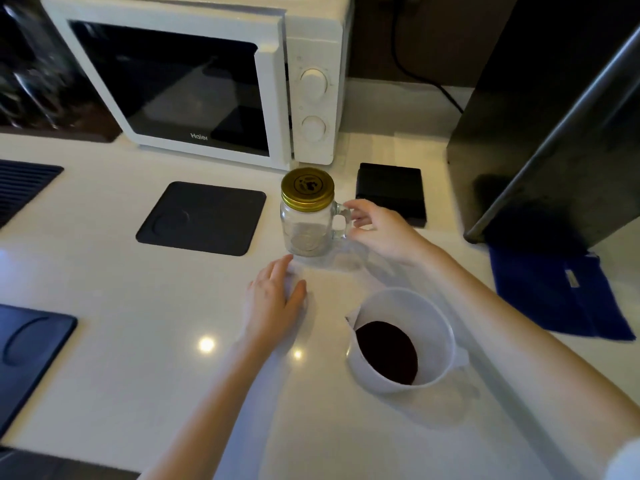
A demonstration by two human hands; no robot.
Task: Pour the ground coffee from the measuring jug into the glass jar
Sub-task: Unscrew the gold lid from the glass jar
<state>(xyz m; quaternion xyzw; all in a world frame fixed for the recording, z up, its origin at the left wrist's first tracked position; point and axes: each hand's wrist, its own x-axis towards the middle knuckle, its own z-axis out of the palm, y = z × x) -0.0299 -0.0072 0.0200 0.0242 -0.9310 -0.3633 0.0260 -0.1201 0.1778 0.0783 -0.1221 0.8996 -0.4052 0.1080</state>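
Lidded glass jar [306, 220], right hand [382, 230] at handle, measuring jug [403, 341] nearby

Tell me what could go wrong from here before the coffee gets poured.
The glass jar still wears its gold lid, so pouring now would probably spill grounds. The right hand only reaches its handle; a tug might tip it. The measuring jug sits under the right forearm, which could knock it.
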